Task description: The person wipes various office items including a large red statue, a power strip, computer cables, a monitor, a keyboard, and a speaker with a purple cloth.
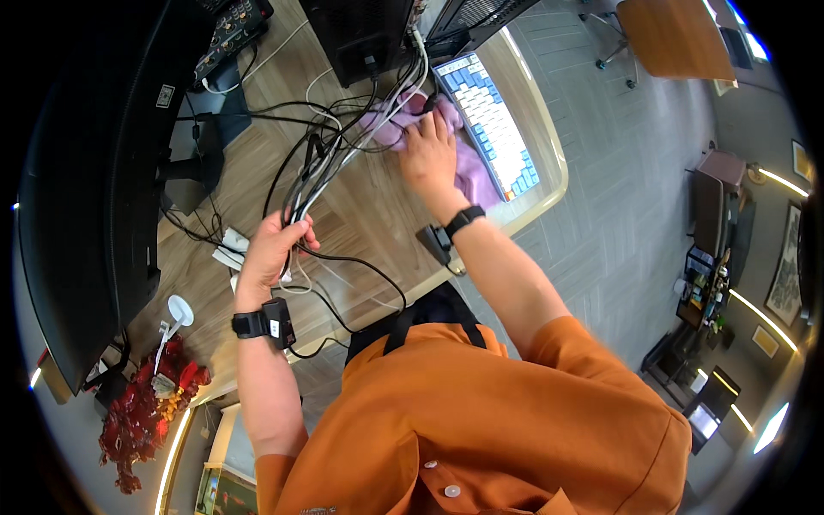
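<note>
My left hand [273, 248] is closed around a bundle of black and white cables [322, 168] above the wooden desk [360, 212]. The bundle runs up towards the back of a black computer case [360, 38]. My right hand [430, 154] lies on a crumpled purple cloth [475, 172], fingertips by a black cable connector [430, 103]; whether it grips the cloth or the connector I cannot tell. A blue and white keyboard [489, 125] sits just right of the cloth. Each wrist wears a black strap with a small device.
A large black monitor [96, 180] fills the left side. Beyond it are a control panel with knobs [232, 32], white pieces [230, 248] among cables, and a dark red ornament [138, 418]. The desk's rounded edge [559, 174] is at right; a chair [676, 38] stands farther off.
</note>
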Motion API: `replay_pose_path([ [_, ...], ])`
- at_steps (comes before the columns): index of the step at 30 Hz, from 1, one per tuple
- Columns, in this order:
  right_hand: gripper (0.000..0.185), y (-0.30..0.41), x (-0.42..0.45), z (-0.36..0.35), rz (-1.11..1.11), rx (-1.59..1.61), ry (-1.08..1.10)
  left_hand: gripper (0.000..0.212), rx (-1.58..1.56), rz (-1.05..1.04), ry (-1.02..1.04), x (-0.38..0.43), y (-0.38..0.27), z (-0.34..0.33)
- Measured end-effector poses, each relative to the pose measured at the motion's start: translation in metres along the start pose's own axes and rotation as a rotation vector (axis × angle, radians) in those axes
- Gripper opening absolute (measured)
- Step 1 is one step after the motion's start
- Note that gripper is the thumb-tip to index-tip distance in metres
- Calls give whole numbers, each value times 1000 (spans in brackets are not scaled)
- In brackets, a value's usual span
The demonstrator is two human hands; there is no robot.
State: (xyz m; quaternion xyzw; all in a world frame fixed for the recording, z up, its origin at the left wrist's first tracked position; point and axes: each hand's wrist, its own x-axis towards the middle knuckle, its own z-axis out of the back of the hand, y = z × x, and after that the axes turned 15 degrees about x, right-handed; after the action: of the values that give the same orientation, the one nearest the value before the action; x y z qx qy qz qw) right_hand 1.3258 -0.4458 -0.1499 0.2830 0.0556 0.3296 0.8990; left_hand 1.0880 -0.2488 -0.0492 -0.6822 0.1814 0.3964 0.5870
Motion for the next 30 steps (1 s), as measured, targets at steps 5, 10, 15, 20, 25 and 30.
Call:
replay_pose_path([
  [5,41,-23,-121,33,-52,-61,170,19,173,-126,-148,35,53,-25],
  [10,40,-39,-220,127,-219,278,522,50,718,-28,-356,33,38,-72],
  [15,39,-12,-190,167,-754,835,517,54,762,-287,-762,2,51,-59],
  [20,45,114,-76,150,-683,1449,472,35,292,-360,-710,-37,61,-22],
  [25,40,244,-1,44,-32,1252,476,27,178,-313,-892,-56,98,-13],
  [30,54,316,17,-90,837,595,451,24,-34,-229,-887,-89,134,-25],
])
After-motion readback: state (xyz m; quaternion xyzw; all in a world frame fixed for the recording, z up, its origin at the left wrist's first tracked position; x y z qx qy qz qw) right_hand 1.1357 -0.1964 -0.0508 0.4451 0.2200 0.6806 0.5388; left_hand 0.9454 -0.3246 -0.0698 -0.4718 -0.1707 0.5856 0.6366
